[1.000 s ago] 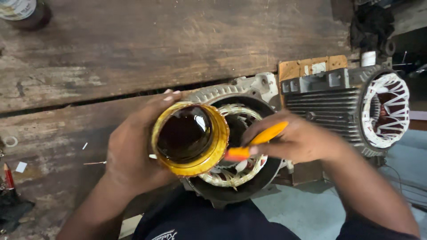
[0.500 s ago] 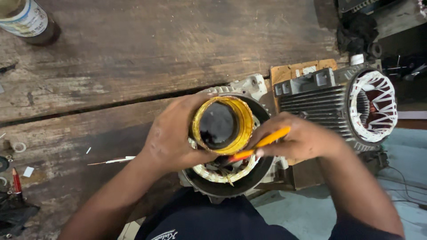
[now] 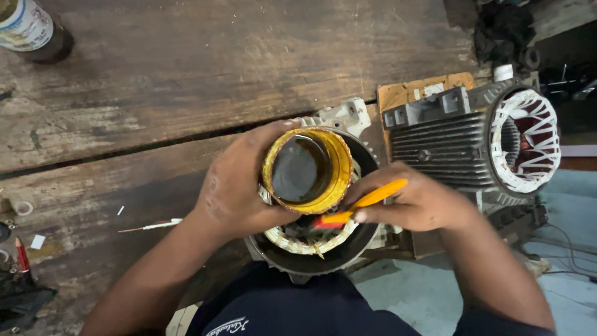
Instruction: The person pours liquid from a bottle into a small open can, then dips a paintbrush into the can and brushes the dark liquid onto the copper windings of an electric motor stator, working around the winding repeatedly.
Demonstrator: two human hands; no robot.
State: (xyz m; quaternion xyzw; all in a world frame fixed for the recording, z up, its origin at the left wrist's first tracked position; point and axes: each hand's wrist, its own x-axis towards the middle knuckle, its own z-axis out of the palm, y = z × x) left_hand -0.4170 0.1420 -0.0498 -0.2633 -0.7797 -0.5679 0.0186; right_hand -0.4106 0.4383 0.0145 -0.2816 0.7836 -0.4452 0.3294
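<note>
Your left hand [image 3: 239, 190] wraps around a yellow tin [image 3: 306, 169] filled with dark liquid, probably varnish, and holds it above the open motor stator [image 3: 314, 239] at the near edge of the wooden workbench [image 3: 186, 74]. Compared with a second ago, the tin is now further to the right and tilted over the white windings. Your right hand [image 3: 413, 202] closes on an orange-handled brush [image 3: 364, 202], and its tip is now lower, close to the windings under the tin. So the liquid and the tool are now together over the stator. A second, finned motor housing [image 3: 460, 146] lies just to the right, untouched.
</note>
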